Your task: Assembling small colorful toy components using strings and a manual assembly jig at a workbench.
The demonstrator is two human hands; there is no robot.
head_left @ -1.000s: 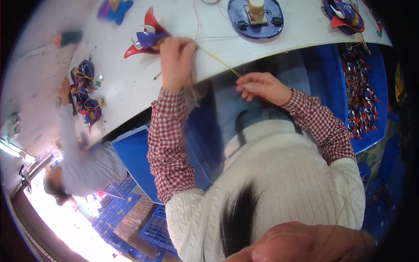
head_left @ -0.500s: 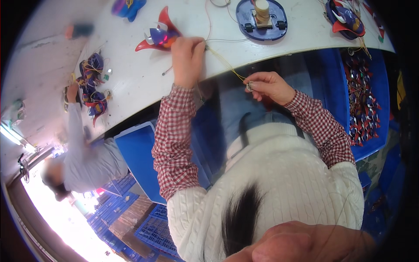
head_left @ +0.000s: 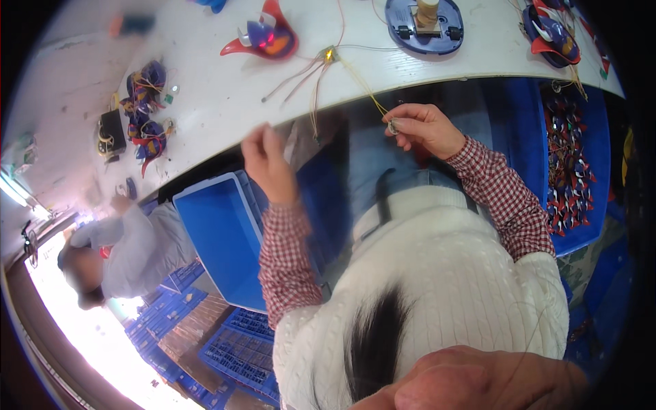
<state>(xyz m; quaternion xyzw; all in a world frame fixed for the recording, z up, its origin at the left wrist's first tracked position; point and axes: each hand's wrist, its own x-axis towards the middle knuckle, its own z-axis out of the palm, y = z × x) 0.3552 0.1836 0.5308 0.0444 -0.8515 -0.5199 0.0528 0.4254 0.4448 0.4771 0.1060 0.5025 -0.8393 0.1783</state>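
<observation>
My right hand (head_left: 430, 131) pinches a small round metallic disc (head_left: 393, 126) just off the table's front edge. Two thin yellow wires (head_left: 365, 89) run from the disc to a small circuit board (head_left: 330, 55) with a glowing yellow spot. My left hand (head_left: 268, 164) is in front of the table edge, touching nothing I can see, its fingers smeared by motion. On the tabletop behind it lies a purple and red toy head (head_left: 270, 35) with white horns and glowing red eyes. Loose wires (head_left: 295, 78) fan from the board toward the edge.
A purple oval base (head_left: 425, 31) with a tan round stack sits at the back. More wired toy heads lie at right (head_left: 552, 37) and left (head_left: 145, 102). A blue bin (head_left: 577, 236) holds many toy heads; another blue bin (head_left: 222, 239) stands left. A co-worker (head_left: 140, 239) sits at far left.
My left hand has left the toy head and come down toward me, uncovering the lit circuit board. My right hand keeps the disc in nearly the same place. The co-worker's arm has drawn back.
</observation>
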